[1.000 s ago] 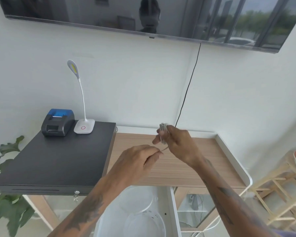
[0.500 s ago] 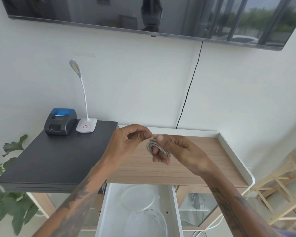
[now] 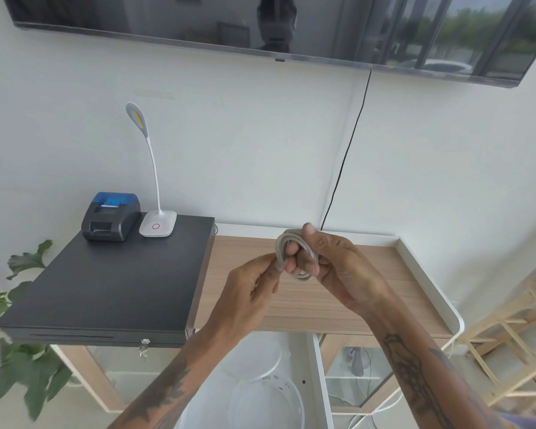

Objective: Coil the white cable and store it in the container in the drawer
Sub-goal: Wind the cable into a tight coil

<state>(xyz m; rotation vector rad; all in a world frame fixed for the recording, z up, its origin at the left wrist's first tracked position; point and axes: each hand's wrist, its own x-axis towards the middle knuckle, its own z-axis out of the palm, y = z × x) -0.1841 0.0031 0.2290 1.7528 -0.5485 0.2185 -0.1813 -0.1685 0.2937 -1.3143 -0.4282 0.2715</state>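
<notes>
Cable: the white cable (image 3: pixel 295 256) sat wound into a small loop of several turns, held in the air at the centre of the frame, above the wooden worktop (image 3: pixel 338 308).
Right hand: the right hand (image 3: pixel 338 267) had its fingers (image 3: pixel 294 264) curled through the loop, thumb pressed on the top of it, so the coil was gripped firmly.
Left hand: the left hand (image 3: pixel 251 292) met the coil from the lower left, thumb and forefinger pinched shut on the loop's left side.
Drawer: the white drawer (image 3: pixel 317 382) stood pulled open at the bottom centre of the frame, below both hands.
Container: a round clear container (image 3: pixel 266 400) lay inside the drawer, well apart from the cable.
Left of frame: a black cash box (image 3: pixel 106 283) carried a small printer (image 3: pixel 112 216) and a white desk lamp (image 3: pixel 155 224) side by side at its far edge; green plant (image 3: pixel 19 360) leaves showed at the lower left.
Top of frame: a wall screen (image 3: pixel 260 23) with a black cord (image 3: pixel 347 150) hanging down behind the worktop.
</notes>
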